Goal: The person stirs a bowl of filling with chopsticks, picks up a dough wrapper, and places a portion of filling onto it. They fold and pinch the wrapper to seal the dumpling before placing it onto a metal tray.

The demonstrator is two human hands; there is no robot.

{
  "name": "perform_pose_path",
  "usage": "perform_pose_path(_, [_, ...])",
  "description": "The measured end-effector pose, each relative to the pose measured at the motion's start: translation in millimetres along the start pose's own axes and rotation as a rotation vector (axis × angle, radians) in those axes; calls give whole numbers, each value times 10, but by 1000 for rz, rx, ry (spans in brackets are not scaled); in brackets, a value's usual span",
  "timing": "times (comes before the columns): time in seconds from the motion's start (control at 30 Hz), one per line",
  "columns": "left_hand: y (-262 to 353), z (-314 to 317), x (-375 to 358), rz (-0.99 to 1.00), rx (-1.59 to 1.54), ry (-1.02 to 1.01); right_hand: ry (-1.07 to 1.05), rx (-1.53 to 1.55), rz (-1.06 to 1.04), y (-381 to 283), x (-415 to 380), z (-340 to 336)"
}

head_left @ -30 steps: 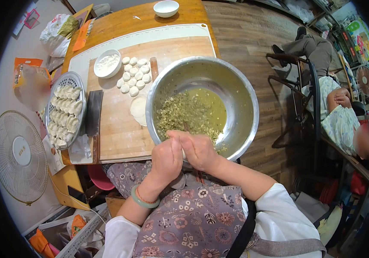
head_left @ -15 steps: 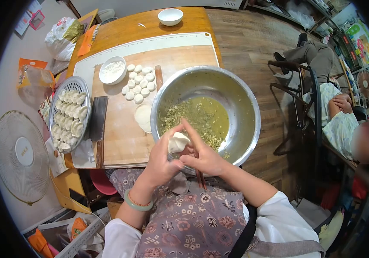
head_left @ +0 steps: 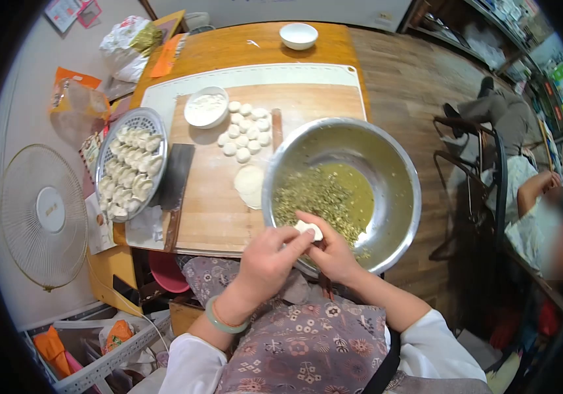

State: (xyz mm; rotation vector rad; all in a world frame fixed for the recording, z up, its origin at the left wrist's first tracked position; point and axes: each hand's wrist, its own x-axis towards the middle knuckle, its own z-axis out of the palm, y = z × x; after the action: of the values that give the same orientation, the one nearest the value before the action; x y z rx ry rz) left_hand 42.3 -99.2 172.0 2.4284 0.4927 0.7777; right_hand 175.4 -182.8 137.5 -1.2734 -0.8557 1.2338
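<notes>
A dumpling [head_left: 309, 230] is held over the near rim of the steel bowl [head_left: 399, 248], pinched by the left hand [head_left: 263, 264] and cradled in the bent fingers of the right hand [head_left: 337, 259]. Its edge appears to be being pressed shut; even pressure and a firm seam are called for. Chopped filling [head_left: 317, 200] is pooled in liquid below. Beyond, thin wrappers [head_left: 249, 180] and dough pieces [head_left: 253, 132] are set on the board [head_left: 212, 220]. The way leftward to the filled tray [head_left: 157, 118] is partly barred by a cleaver [head_left: 178, 172]. Farther off, a white bowl [head_left: 299, 38] is seen.
</notes>
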Motion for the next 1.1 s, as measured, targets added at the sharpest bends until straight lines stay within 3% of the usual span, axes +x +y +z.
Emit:
perform_pose_path(0.23, [-252,-41,-65,-70,-21,59,-53,-92,70,81,-1,23])
perform_pose_path(0.3, [-673,-83,-9,-187,17,147,-22,40,98,120,12,15])
perform_pose_path(0.47, [-1751,-598,671,-442,243,368,40,-4,63,107,-8,-91])
perform_pose_path(0.57, [-2427,-689,1094,-436,269,448,85,-92,40,106,-47,-156])
perform_pose_path(0.67, [-3169,-486,1240,-472,361,362,151,-79,40,149,-105,-224])
perform_pose_path(0.73, [-3389,-313,1285,-636,428,54,215,-76,82,107,-141,-239])
perform_pose_path(0.77, [-3567,-86,1301,-647,425,77,198,-93,75,134,-176,-255])
perform_pose_path(0.83, [-4094,333,1233,-864,-967,721,221,-82,97,197,-190,-299])
perform_pose_path(0.87, [-4454,293,1123,-1020,-19,308,161,-96,98,187,-164,-300])
perform_pose_path(0.9, [-3540,-90,1272,-830,383,84,183,-90,112,169,-158,-287])
perform_pose_path(0.93, [-3747,11,1243,-889,300,237,213,-81,129,145,-142,-273])
perform_pose_path(0.97, [-3561,-195,1261,-812,398,136,177,-89,137,127,-119,-263])
perform_pose_path(1.1, [-3175,-1127,928,-505,225,446,150,-124,109,99,-56,-250])
